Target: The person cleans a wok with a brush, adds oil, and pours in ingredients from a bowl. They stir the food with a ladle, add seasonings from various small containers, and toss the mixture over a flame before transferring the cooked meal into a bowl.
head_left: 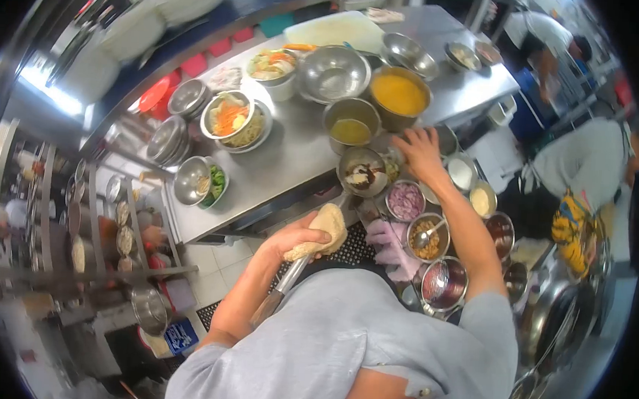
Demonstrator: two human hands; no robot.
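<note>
My left hand (304,238) is closed round a folded beige cloth (330,227), which is wrapped about the long metal handle (291,276) of a pan. At the far end, the steel pan (350,185) holds dark sauce and a pale lump. My right hand (419,153) reaches past the pan with its fingers spread, over the small containers beside the pot of orange liquid (400,94). I see nothing held in it. Close to that forearm are a bowl of chopped purple onion (405,200), a bowl of brown pieces with a spoon (428,236) and a bowl of white powder (462,174).
A steel counter (293,155) carries bowls of cut vegetables (229,117), a pot of yellowish liquid (352,122) and a wide steel bowl (333,74). Shelving (101,224) stands at left. Two people work at right, near bananas (573,231).
</note>
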